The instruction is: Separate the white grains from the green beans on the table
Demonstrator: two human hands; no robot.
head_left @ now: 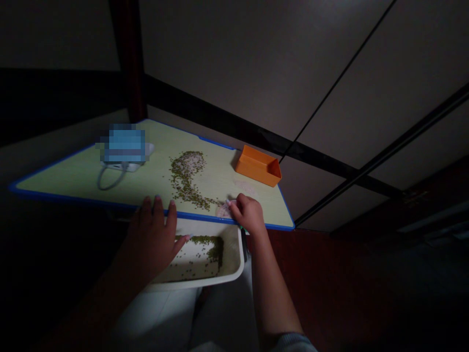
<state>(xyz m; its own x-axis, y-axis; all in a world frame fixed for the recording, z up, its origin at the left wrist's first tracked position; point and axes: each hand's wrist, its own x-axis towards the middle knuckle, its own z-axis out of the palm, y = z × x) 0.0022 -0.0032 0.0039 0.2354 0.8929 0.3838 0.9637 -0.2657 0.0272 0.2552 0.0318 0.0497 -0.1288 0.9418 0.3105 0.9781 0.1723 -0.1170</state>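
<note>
A trail of small green beans mixed with pale grains (pixel 186 176) lies on a pale green table with a blue rim (pixel 73 198). My left hand (pixel 154 234) rests with fingers stretched out on the near table edge, over a white tray (pixel 234 264) held below the edge; green beans (pixel 205 244) lie in the tray. My right hand (pixel 247 212) sits curled at the table's front edge beside a small pale heap of grains (pixel 223 210), its fingertips pinched together; what they hold is too small to see.
An orange box (pixel 258 166) stands at the table's far right corner. A blurred blue item with a white device and a looped cable (pixel 110 178) lies at the left. The surroundings are dark; my lap is under the tray.
</note>
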